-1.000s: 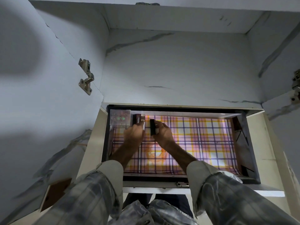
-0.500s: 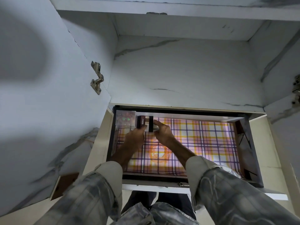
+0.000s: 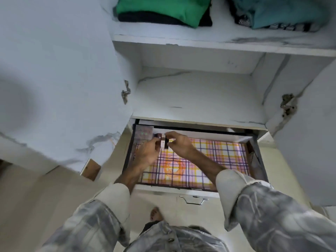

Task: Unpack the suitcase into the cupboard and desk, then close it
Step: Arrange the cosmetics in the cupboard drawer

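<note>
Over the open drawer (image 3: 253, 159), at its 11 o'clock corner, left hand (image 3: 147, 153) and right hand (image 3: 179, 144) each pinch a small dark box (image 3: 165, 143); no writing readable.

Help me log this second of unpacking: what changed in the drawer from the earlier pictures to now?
The right hand carried the small black item leftward until it stands against the brown item at the left hand. The view rose, showing folded clothes. The drawer stayed open; the box kept its back-left corner.
</note>
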